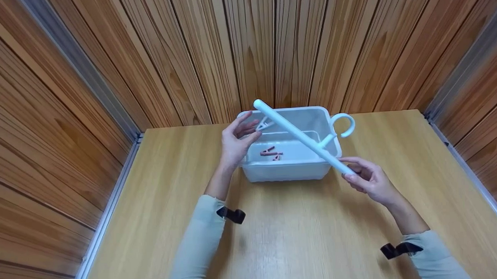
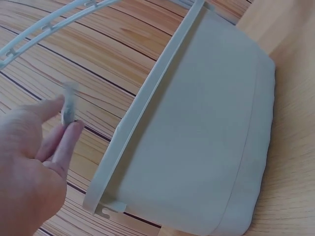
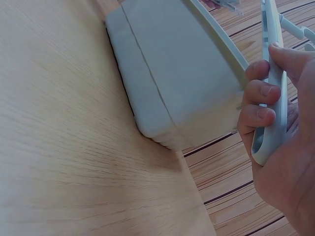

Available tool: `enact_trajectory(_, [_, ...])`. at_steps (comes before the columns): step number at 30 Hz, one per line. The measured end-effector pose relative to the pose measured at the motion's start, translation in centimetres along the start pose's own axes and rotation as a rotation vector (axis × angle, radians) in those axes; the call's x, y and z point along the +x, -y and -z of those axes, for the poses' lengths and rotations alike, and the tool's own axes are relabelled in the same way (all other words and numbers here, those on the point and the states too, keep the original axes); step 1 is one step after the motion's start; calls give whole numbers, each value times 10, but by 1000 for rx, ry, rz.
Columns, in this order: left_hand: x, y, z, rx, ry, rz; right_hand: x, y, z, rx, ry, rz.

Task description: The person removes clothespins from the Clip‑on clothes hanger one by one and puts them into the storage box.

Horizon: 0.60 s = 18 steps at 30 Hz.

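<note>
My right hand [image 1: 370,181] grips the lower right end of a pale blue clip hanger [image 1: 294,132]. Its straight bar slants up and left above the bin, and its hook [image 1: 343,119] points to the right. In the right wrist view several fingers curl round the bar [image 3: 276,98], with the thumb on top. Near the raised end, my left hand [image 1: 234,145] pinches a small, pale, see-through clip [image 1: 264,124] between thumb and fingertips. From the left wrist the same clip [image 2: 68,112] looks blurred, and the hanger's notched underside shows beyond it.
A white plastic bin [image 1: 286,172] stands on the wooden table [image 1: 276,229] under the hanger. Several small dark red clips [image 1: 270,153] lie on the bin's floor. Wood-panelled walls [image 1: 249,52] close in the back and both sides.
</note>
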<state>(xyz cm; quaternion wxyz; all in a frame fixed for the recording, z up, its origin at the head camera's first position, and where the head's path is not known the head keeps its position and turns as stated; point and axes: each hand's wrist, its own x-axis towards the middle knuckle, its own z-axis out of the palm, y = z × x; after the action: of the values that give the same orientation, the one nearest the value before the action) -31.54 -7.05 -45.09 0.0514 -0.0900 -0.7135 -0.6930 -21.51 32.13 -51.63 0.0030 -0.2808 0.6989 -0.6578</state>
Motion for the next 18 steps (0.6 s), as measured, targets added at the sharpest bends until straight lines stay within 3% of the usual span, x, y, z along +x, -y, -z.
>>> enact_trajectory(6, [-2, 1, 2, -52, 3, -43, 0, 0, 1, -10, 6, -2])
enact_trajectory(12, [-3, 1, 7, -32, 22, -65, -1, 1, 3, -19, 26, -10])
enact_trajectory(18, [-7, -1, 19, -29, -2, -66, -3, 6, 12, -32, 60, -29])
